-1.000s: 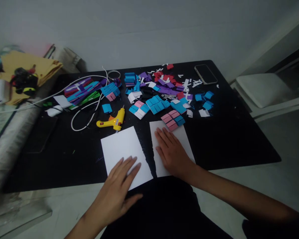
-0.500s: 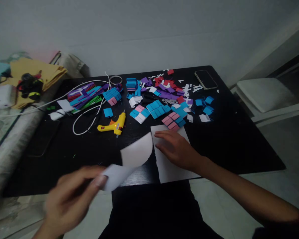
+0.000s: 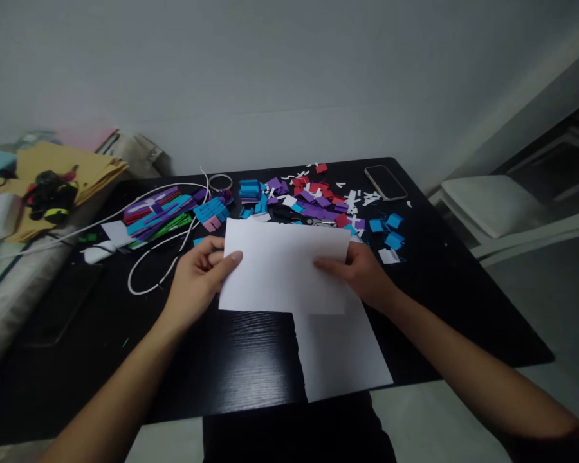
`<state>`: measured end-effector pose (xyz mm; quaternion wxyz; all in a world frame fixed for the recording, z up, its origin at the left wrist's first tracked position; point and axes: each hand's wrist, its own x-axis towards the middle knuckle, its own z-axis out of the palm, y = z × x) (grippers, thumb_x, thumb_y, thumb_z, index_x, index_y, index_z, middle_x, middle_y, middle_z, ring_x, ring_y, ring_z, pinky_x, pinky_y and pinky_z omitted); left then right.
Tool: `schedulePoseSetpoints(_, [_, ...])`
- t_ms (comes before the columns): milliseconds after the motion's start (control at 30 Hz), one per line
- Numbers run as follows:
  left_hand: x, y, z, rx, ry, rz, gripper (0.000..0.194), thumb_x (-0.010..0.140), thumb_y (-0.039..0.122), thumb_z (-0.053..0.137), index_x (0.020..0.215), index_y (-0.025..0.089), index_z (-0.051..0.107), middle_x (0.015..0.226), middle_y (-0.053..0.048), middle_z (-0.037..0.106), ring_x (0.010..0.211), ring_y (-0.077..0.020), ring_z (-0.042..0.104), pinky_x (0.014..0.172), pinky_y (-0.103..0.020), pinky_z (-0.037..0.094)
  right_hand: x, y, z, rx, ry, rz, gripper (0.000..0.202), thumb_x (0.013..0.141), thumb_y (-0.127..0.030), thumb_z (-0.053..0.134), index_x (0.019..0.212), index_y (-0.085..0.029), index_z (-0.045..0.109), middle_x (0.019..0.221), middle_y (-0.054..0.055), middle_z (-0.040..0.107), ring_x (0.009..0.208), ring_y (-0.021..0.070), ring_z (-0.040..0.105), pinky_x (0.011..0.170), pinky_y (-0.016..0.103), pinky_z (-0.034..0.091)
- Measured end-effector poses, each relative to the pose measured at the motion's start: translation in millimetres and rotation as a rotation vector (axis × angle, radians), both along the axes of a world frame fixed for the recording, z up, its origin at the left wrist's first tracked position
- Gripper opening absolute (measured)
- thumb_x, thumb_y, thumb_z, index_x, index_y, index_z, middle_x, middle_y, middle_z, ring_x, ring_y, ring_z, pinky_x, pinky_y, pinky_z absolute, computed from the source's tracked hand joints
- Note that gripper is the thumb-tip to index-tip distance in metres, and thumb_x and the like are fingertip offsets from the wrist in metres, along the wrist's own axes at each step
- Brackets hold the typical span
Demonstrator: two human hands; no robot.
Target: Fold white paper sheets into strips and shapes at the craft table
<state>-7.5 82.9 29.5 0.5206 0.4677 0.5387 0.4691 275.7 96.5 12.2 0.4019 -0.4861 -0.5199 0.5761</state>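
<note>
A white sheet of paper [image 3: 275, 267] is held up flat between my two hands above the table. My left hand [image 3: 200, 273] pinches its left edge, thumb in front and fingers behind. At the right edge my right hand [image 3: 359, 270] grips it the same way. Below it, a second white sheet [image 3: 342, 360] with a rough left edge lies on the black table, partly covered by the held sheet. Folded blue paper pieces [image 3: 211, 211] with a pink one lie beyond my left hand. The yellow glue gun is hidden.
Red and purple paper pieces [image 3: 318, 196] and white scraps lie at the back of the black table [image 3: 463, 308]. A phone [image 3: 386, 182] rests back right. A white cable [image 3: 135, 276] loops at the left beside bundled coloured strips [image 3: 161, 212]. A white stool [image 3: 482, 206] stands right.
The loose sheet has come up from the left and is now stretched between both hands. My right hand has left the lower sheet and taken the held sheet's right edge. The view has shifted.
</note>
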Motion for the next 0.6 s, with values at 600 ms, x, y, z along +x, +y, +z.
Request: schedulePoseSetpoints(600, [1.9,-1.7,-31.8,-0.109,-0.144,-0.138,0.054,0.076,0.031,0.089,0.124,0.021,0.068,0.095,-0.004,0.082,0.075,-0.0207,0.078,0.061,-0.025,0.063,5.4,3.5,-23.3,-0.155,0.151,0.059,0.041,0.072,-0.036,0.091,0.107,-0.021,0.076,0.107,0.008,0.080,0.096,0.0286,0.076,0.082,0.042,0.063])
